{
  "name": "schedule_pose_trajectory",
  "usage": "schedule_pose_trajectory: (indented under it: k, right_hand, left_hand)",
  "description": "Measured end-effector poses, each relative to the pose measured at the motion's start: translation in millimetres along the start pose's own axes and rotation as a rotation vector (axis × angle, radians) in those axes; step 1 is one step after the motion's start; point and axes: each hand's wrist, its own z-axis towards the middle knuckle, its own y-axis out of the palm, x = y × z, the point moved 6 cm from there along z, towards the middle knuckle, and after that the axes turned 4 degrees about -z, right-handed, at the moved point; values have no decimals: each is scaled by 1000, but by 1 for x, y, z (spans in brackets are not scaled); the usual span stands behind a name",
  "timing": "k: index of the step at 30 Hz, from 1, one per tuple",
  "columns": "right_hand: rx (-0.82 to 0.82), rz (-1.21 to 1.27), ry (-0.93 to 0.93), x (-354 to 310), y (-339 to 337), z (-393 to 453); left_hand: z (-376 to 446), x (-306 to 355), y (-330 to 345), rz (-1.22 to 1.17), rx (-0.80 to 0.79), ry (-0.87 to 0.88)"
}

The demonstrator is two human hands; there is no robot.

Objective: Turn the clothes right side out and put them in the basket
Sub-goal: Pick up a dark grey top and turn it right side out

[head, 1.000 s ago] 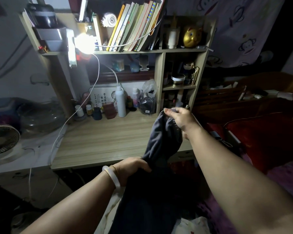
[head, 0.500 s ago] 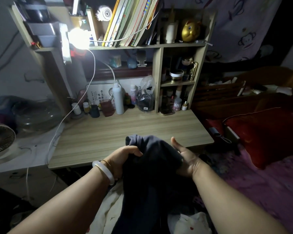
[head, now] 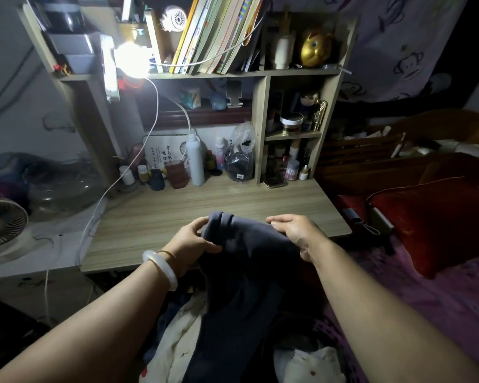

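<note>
a wooden desk [head: 205, 205] fills the middle, with a red pillow [head: 437, 217] off to the right. a dark garment [head: 244, 272] hangs bunched above the desk's near edge, held between both hands. the left hand [head: 191, 239] pinches its left side; the right hand [head: 296, 230] curls over its right side, gripping it.

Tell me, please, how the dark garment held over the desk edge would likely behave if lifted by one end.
Probably floppy: the dark garment folds over itself and hangs limp between the left hand and right hand. It likely grips easily, bunching under the fingers. Seemingly light, since it sags loosely.
</note>
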Motion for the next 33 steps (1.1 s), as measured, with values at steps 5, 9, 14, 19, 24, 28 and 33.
schedule_pose_trajectory:
  k: [5, 9, 14, 19, 24, 28, 33]
  right_hand:
    - [-177, -336, -216, -16, 13, -11]
    - [-15, -945, -265, -16, 17, -6]
    - [30, -517, -366, -25, 11, -5]
    - [-119, 39, -347, -48, 17, -16]
    - [-231, 358, -340, -72, 28, -16]
    - [-394, 447, -347, -89, 31, -18]
    - [-422, 517, -244, -82, 22, -12]
  left_hand:
    - [2, 17, -17, 347, 226, 238]
    - [-4, 24, -20, 505, 321, 386]
    - [-8, 21, -35, 75, 408, 350]
    - [-7, 11, -34, -634, 254, 128]
    - [-16, -2, -19, -597, -5, 56]
    - [-29, -15, 6, -407, -264, 83]
    - [-33, -15, 23, -409, -286, -4]
